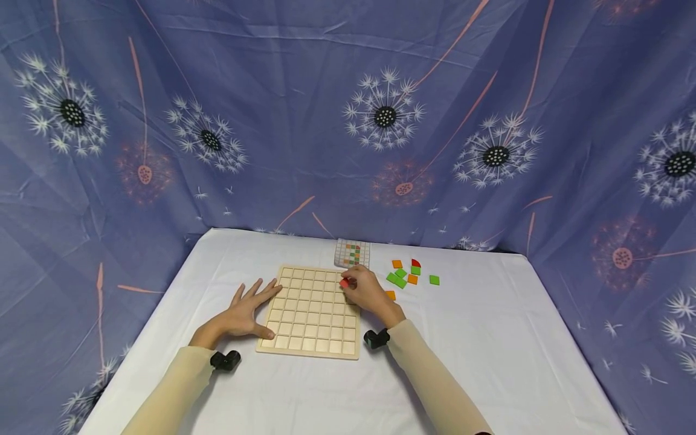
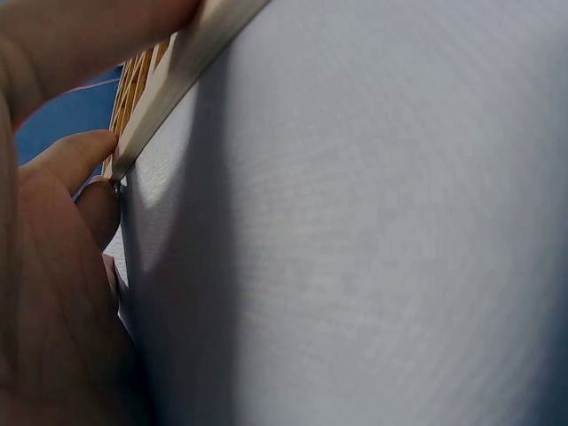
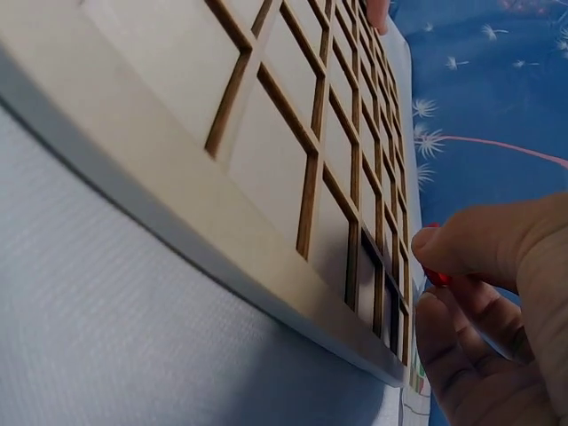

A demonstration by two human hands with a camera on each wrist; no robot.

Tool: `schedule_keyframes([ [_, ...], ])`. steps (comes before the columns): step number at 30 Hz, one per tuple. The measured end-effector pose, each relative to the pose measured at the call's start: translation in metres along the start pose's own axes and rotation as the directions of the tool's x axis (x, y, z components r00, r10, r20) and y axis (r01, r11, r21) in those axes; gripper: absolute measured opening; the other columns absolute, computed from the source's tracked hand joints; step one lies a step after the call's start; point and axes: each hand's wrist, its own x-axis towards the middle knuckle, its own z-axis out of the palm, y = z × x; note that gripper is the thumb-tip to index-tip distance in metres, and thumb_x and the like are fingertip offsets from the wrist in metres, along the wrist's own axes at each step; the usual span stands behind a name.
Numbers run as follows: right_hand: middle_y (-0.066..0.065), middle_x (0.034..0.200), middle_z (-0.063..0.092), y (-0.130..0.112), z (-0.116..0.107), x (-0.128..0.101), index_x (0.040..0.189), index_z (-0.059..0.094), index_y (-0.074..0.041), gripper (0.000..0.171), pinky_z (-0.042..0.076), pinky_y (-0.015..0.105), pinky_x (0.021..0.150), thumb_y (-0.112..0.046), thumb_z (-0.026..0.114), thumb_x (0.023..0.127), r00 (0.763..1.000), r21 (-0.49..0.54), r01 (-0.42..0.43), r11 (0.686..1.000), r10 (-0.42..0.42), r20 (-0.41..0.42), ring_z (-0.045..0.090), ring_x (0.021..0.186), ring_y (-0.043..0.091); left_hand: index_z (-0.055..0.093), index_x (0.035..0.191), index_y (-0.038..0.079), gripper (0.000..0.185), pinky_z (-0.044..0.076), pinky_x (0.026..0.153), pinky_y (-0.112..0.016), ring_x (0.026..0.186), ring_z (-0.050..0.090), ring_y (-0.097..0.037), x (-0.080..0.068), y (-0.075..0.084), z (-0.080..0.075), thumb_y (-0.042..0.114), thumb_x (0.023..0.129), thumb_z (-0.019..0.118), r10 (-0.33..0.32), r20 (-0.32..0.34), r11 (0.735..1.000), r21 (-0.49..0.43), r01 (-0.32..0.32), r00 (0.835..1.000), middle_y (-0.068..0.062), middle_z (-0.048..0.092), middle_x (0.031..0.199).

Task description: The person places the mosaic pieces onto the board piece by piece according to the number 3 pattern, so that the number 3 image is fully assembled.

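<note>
A pale wooden grid board [image 1: 312, 314] lies on the white table [image 1: 489, 338]. My left hand [image 1: 247, 313] rests flat with fingers spread against the board's left edge [image 2: 169, 80]. My right hand [image 1: 365, 293] hovers over the board's far right corner and pinches a small red tile [image 1: 344, 283] between thumb and fingertips; the red tile [image 3: 437, 278] shows just above the grid cells [image 3: 293, 177]. Loose green, orange and red tiles [image 1: 405, 275] lie to the right of that hand.
A small pattern card [image 1: 352, 253] with coloured squares lies beyond the board. A blue dandelion-print cloth [image 1: 348, 121] hangs behind and around the table. An orange tile [image 1: 390, 295] sits close to my right wrist.
</note>
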Motion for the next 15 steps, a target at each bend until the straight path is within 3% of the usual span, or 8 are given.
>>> schedule_keyframes([
  [15,0.018,0.122,0.064,-0.0094,0.0066,0.0059,0.123,0.071,0.005,0.033,0.061,0.034,0.085,0.001,0.071,0.090,0.994,0.008,-0.018,1.000,0.017,0.104,0.067,0.101,0.025,0.034,0.162,0.011,0.121,-0.010,0.121,-0.072,0.157,0.006,-0.051,0.0008,-0.0026,0.0009,0.054,0.063,0.089,0.007,0.000,1.000,-0.002,-0.007,1.000,-0.016,0.020,0.171],
])
